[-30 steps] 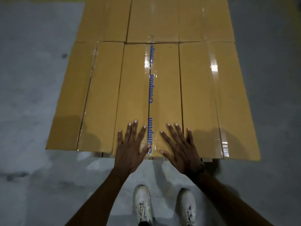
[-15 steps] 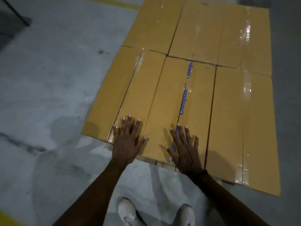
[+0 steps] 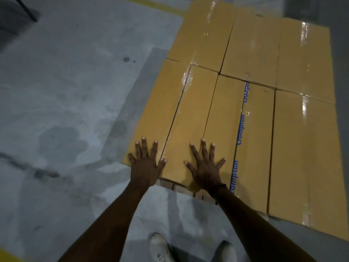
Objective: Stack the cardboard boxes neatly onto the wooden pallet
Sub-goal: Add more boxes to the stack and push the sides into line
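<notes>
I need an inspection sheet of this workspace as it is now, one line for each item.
Surface: grey concrete floor, stained, with dark patches.
Job's things: cardboard boxes lie flat, side by side in two rows; one has blue printed tape; wooden pallet shows only at the near edge.
Clutter: nothing seen.
Hands: left hand and right hand lie flat, fingers spread, on the near boxes.
Cables: nothing seen.
Surroundings: yellow floor line at the top; white shoes below.

We count five cardboard boxes (image 3: 253, 140) laid flat, one wooden pallet (image 3: 181, 188) beneath, two hands (image 3: 145, 167) on top, two white shoes (image 3: 160, 248).
</notes>
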